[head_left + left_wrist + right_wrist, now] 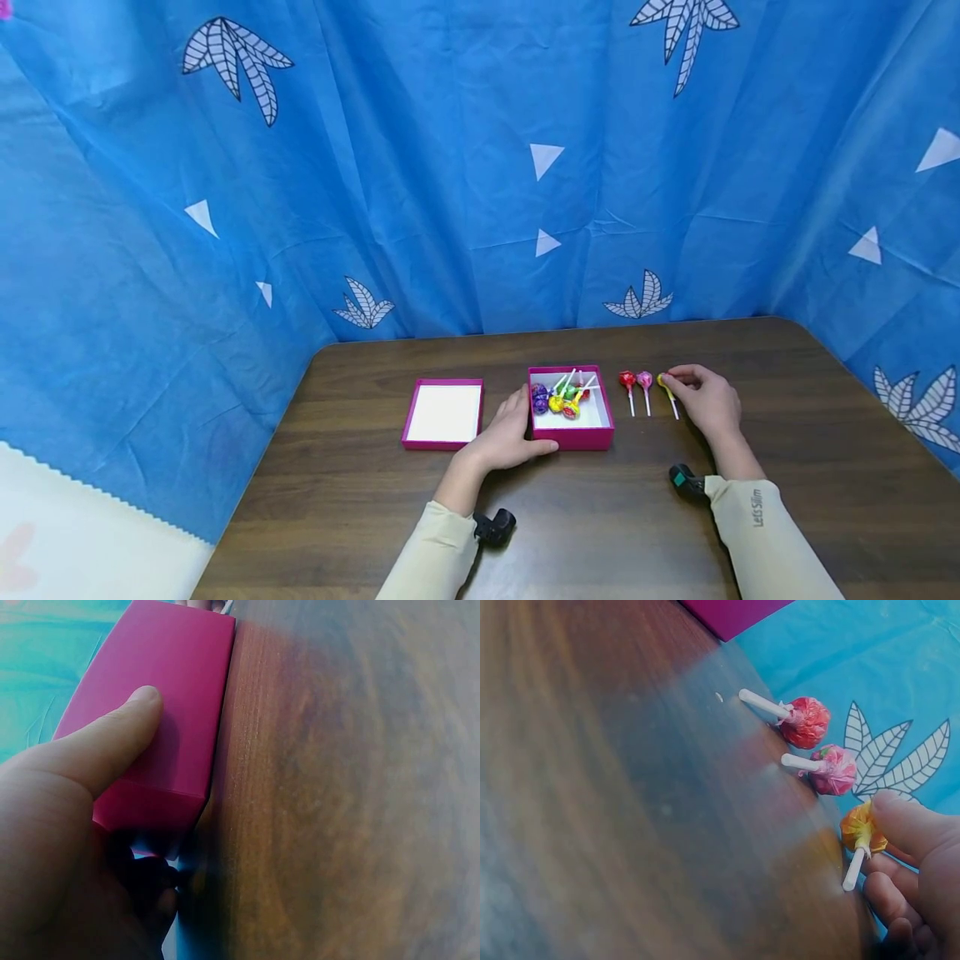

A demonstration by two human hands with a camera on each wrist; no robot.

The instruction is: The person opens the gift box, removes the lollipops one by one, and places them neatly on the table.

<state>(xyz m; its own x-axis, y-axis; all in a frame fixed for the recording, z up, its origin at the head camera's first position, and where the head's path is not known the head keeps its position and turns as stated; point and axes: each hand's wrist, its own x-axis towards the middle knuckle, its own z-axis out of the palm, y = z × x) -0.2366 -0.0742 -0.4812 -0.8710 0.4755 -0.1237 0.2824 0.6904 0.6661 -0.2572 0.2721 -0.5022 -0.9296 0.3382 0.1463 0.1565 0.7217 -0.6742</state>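
Note:
A magenta box with a white inside holds several wrapped lollipops, purple, yellow, green and red among them. My left hand rests against its near left corner, fingers stretched along the left wall. In the left wrist view the thumb lies flat on the magenta wall; the other fingers are mostly in shadow. To the right of the box, my right hand pinches a yellow lollipop by its wrapped head, its white stick pointing toward me. Beside it lie a pink lollipop and a red lollipop.
Left of the box lies its matching lid, white inside facing up. The brown wooden table ends at a blue patterned curtain behind and on both sides. Each wrist carries a small black camera.

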